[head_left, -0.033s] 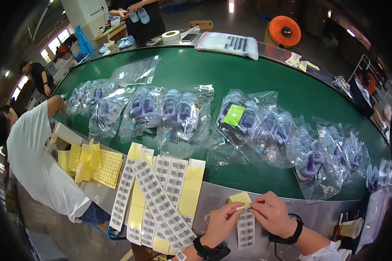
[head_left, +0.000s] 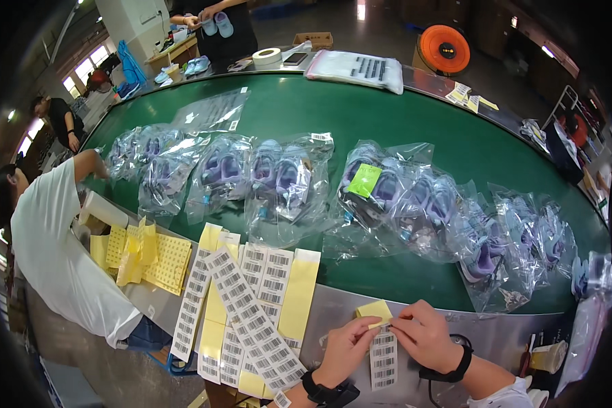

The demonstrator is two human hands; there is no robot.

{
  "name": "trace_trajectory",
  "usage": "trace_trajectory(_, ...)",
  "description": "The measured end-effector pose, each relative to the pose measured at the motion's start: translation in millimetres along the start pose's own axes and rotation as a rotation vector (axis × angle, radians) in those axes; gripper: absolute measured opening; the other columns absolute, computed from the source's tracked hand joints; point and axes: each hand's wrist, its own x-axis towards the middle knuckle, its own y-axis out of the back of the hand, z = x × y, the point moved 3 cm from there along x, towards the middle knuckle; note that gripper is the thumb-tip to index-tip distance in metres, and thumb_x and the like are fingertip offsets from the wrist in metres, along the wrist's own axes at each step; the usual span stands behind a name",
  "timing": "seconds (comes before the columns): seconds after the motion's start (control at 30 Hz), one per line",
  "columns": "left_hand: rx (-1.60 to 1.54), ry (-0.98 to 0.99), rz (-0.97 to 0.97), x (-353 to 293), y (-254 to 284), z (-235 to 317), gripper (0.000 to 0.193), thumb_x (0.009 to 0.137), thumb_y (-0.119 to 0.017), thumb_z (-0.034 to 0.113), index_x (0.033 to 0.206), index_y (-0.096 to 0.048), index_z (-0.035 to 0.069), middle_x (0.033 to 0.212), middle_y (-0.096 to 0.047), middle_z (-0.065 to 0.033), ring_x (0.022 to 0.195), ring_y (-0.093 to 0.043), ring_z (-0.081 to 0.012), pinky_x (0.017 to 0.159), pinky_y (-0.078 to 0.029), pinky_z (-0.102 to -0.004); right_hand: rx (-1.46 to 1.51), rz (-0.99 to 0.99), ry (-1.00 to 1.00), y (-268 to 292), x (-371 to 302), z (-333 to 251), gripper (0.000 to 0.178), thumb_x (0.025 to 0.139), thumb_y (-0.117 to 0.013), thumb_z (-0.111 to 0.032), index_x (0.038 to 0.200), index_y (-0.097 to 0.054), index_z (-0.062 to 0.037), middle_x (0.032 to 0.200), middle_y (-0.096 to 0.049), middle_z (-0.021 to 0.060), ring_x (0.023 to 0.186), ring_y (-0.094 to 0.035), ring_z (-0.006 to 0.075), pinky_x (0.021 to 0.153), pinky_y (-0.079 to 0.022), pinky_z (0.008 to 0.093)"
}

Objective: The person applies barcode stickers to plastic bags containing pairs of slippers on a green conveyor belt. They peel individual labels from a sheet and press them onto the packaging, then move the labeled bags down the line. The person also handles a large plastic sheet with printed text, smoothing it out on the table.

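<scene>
Above the metal edge at the lower right, my left hand [head_left: 345, 348] and my right hand [head_left: 425, 340] meet with pinched fingertips. Between them they hold a strip of white barcode labels [head_left: 384, 364], which hangs down below my fingers. Its yellow backing paper [head_left: 375, 311] is folded up above them. Several more barcode label sheets [head_left: 251, 319] overlap to the left of my left hand. Plastic-bagged pairs of light blue and purple children's shoes [head_left: 483, 251] lie on the green belt [head_left: 285, 102] beyond my hands.
Yellow label-backing sheets [head_left: 149, 255] lie at the left, beside a person in white [head_left: 61, 251] reaching over the belt. A plastic cup [head_left: 547, 357] stands at the lower right. Tape [head_left: 266, 58] and a stack of plastic bags [head_left: 357, 68] rest on the far edge.
</scene>
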Motion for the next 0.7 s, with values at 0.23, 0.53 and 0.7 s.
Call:
trace_trajectory(0.23, -0.164, 0.024, -0.083, 0.2, -8.4, -4.7, 0.04, 0.088, -0.063, -0.004, 0.126, -0.052, -0.001, 0.109, -0.067, -0.0132, 0.09, -0.065, -0.0112, 0.076, -0.053, -0.0227, 0.012, 0.036, 0.019, 0.0, 2.8, 1.3, 0.014, 0.072, -0.072, -0.002, 0.084, -0.065, -0.0012, 0.096, -0.061, 0.0121, 0.083, -0.061, 0.0284, 0.068, -0.05, 0.0369)
trace_trajectory(0.53, -0.187, 0.075, -0.064, 5.3, -4.6, -3.1, 0.05, 0.086, -0.06, -0.009, 0.132, -0.041, -0.005, 0.12, -0.06, -0.0218, 0.101, -0.067, -0.0207, 0.082, -0.054, -0.0264, 0.196, 0.123, -0.131, 72.8, 73.7, 33.8, 0.005, 0.083, -0.063, 0.0, 0.086, -0.059, -0.0024, 0.094, -0.063, 0.0101, 0.087, -0.062, 0.0224, 0.076, -0.049, 0.0321)
trace_trajectory(0.7, -0.207, 0.085, -0.086, 8.6, -10.5, 2.0, 0.048, 0.087, -0.06, -0.008, 0.131, -0.042, -0.006, 0.119, -0.06, -0.0223, 0.1, -0.067, -0.0207, 0.083, -0.054, -0.027, -0.088, 0.384, 0.005, 130.0, 191.9, 157.2, 0.01, 0.08, -0.068, -0.009, 0.078, -0.066, 0.0008, 0.09, -0.068, 0.0093, 0.076, -0.06, 0.0115, 0.067, -0.048, 0.0292)
